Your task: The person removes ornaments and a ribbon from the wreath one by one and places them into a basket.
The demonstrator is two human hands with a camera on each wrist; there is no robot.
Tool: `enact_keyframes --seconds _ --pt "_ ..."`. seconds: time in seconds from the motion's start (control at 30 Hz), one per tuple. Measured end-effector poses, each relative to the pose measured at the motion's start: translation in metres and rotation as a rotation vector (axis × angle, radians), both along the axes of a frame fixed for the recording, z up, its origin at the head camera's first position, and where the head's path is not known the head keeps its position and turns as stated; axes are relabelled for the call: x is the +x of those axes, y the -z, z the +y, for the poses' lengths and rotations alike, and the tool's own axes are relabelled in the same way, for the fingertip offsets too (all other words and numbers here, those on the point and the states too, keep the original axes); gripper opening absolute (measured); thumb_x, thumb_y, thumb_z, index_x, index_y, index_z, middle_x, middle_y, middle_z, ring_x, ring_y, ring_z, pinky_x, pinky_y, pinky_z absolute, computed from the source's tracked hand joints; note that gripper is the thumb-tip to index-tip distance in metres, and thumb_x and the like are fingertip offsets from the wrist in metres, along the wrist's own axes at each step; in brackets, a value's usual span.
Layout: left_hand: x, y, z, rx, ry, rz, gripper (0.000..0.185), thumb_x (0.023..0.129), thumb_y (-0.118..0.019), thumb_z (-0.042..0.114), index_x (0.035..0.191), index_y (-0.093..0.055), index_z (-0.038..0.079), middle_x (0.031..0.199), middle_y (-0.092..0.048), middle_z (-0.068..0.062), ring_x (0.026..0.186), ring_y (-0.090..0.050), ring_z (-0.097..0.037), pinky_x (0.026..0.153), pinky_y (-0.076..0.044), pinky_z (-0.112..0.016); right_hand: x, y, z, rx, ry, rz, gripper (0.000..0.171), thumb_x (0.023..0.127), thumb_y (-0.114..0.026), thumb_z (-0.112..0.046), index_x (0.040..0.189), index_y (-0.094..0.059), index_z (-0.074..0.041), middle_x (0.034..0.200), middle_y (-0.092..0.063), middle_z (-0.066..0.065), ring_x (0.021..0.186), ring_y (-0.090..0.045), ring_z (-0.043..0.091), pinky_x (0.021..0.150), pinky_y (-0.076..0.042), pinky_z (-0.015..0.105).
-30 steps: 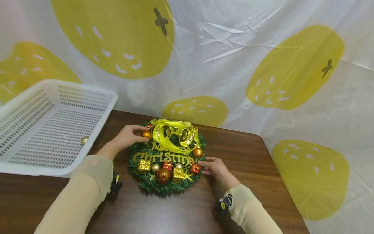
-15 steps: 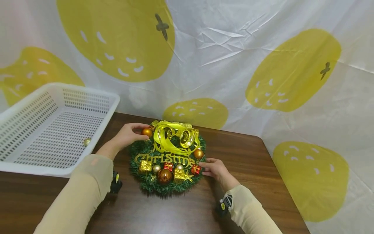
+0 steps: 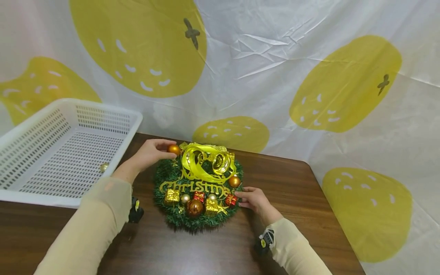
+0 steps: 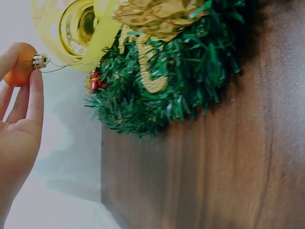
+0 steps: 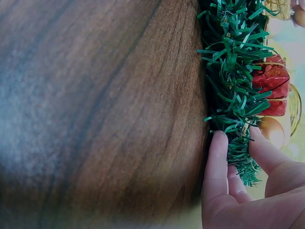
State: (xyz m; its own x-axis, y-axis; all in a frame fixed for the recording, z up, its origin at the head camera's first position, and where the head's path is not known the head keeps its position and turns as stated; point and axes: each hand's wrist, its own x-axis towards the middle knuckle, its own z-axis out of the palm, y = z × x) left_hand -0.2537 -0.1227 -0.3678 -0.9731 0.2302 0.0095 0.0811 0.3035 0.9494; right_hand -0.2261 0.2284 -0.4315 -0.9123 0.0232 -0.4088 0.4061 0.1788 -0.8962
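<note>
On the worktop (image 3: 282, 175) we find the wreath (image 3: 185, 221); our right grip (image 3: 256, 200) pinches its edge at three o'clock, perhaps for steadiness. At eleven, our left grip (image 3: 149, 152), only ball-wide, pinches the orange ball (image 3: 173, 149), probably leaving its cap (image 4: 41, 60) free.

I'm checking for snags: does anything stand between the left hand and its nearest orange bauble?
Nothing visible does: the left hand pinches the orange bauble directly. A thin string runs from the bauble's cap toward the wreath.
</note>
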Motion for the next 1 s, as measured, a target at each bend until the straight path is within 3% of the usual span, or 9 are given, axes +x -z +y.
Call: enact_keyframes --seconds 0.27,0.8,1.0 --pt "-0.001 -0.012 -0.004 -0.005 0.0 0.008 0.051 0.088 -0.065 0.014 0.135 -0.049 0.004 0.131 -0.054 -0.02 0.118 -0.053 -0.031 0.1 -0.045 -0.043 0.001 -0.001 0.002 0.015 -0.004 -0.009 0.061 0.087 -0.063 -0.001 0.137 -0.032 0.015 0.068 -0.055 -0.001 0.057 -0.054 0.006 0.059 -0.056 0.021" --pt "-0.005 -0.05 -0.014 0.042 -0.013 0.041 0.053 0.087 -0.065 0.014 0.136 -0.047 0.001 0.134 -0.052 -0.021 0.117 -0.053 -0.023 0.102 -0.043 -0.032 0.003 -0.004 0.001 0.006 -0.018 -0.013 0.065 0.087 -0.063 -0.001 0.138 -0.028 0.015 0.072 -0.058 -0.001 0.059 -0.055 0.007 0.059 -0.056 0.022" --pt "-0.004 -0.06 -0.025 -0.008 -0.05 0.052 0.053 0.087 -0.065 0.018 0.135 -0.048 0.002 0.134 -0.052 -0.022 0.102 -0.057 -0.005 0.101 -0.043 -0.031 0.003 -0.004 0.0 0.002 -0.018 -0.017 0.064 0.086 -0.063 -0.001 0.138 -0.029 0.016 0.071 -0.057 -0.001 0.058 -0.055 0.007 0.059 -0.056 0.022"
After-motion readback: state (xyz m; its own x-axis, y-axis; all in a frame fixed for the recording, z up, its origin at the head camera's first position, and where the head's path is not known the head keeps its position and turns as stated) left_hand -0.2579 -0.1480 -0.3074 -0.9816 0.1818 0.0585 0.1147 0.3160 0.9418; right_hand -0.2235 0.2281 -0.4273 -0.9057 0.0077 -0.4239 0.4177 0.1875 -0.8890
